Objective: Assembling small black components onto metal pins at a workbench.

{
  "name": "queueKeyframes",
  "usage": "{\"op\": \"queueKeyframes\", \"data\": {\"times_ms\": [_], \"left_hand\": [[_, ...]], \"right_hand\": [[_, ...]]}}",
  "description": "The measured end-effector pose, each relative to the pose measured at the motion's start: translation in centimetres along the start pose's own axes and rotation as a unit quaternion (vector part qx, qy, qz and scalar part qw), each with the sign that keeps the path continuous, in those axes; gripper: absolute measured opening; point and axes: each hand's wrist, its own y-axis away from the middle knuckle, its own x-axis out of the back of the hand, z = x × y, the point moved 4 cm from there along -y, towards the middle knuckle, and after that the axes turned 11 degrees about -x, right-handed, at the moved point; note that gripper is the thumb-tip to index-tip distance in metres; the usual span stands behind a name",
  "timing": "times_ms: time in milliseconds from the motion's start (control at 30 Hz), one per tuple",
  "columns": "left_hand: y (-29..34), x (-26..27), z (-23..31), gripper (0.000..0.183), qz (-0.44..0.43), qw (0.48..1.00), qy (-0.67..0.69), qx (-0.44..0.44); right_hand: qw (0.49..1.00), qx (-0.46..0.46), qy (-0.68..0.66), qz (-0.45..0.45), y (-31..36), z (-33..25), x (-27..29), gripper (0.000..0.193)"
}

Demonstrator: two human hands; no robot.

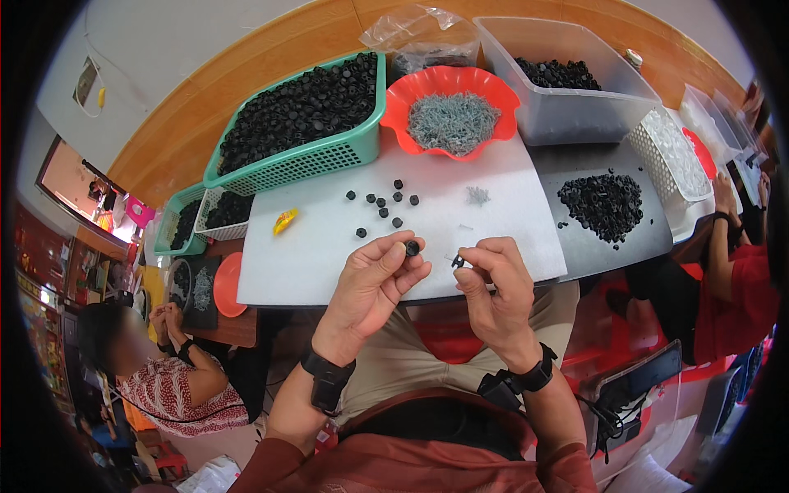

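My left hand [374, 275] pinches a small black round cap [412, 247] between thumb and fingers, just above the near part of the white board [312, 259]. To its right, my right hand [498, 287] grips a small black plastic piece [457, 262] with a thin pale pin or wire beside it; its exact kind is too small to tell. The two pieces are apart. Beyond my hands, several loose black caps [383, 212] lie scattered on the board. A little heap of thin grey metal pieces [477, 195] rests to their right.
Behind the board stand a green basket [329, 156] of black parts, a red scalloped bowl [394, 99] of grey metal pieces and a clear bin [575, 115]. Loose black parts [604, 205] are heaped at right. A yellow wrapper [284, 221] lies left. People sit on both sides.
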Motion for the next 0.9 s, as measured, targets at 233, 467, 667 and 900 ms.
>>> {"op": "queueKeyframes", "data": {"times_ms": [233,467,667,900], "left_hand": [[0.1,-0.2,-0.1,0.027,0.002,1.0,-0.004,0.005],[0.0,-0.2,-0.2,0.029,-0.017,1.0,-0.018,0.012],[0.0,-0.3,-0.2,0.028,-0.022,0.999,-0.022,0.019],[0.1,-0.5,-0.3,0.027,-0.024,0.999,-0.024,0.017]], "right_hand": [[0.999,0.032,0.021,-0.014,-0.8,-0.3,-1.2,0.024],[0.999,0.031,0.027,-0.036,-1.2,-0.6,-1.9,0.023],[0.997,0.034,0.051,-0.045,-1.3,-0.5,-2.1,0.024],[0.997,0.029,0.055,-0.056,-1.4,-0.4,-2.3,0.024]]}}
